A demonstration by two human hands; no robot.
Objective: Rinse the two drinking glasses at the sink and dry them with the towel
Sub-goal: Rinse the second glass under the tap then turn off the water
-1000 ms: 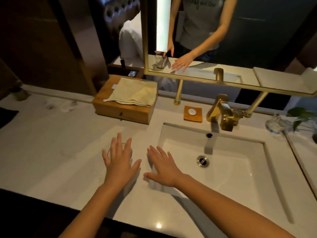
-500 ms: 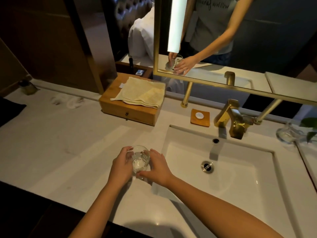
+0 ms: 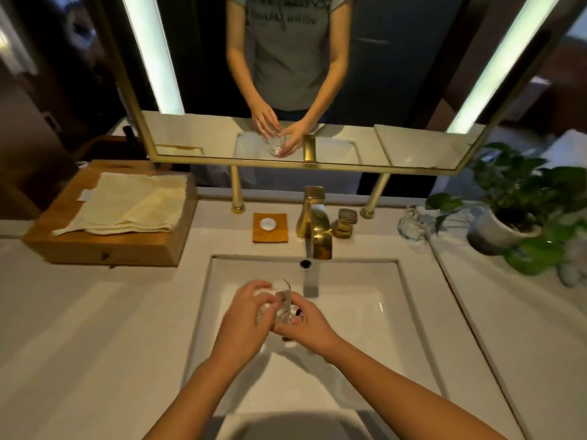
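Both hands, left hand (image 3: pixel 243 319) and right hand (image 3: pixel 306 322), grasp one drinking glass (image 3: pixel 279 308) over the sink basin (image 3: pixel 365 312), centre frame. Recommend shifting it beneath the gold faucet (image 3: pixel 316 228). Towel (image 3: pixel 133 204) lies upper left.

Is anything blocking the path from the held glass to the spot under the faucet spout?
Nothing visible does. Both hands hold the glass over the sink basin, and the space up to the faucet is open.

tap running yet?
Off, apparently: no stream shows below the gold faucet spout, and the glass sits in both hands over the sink.
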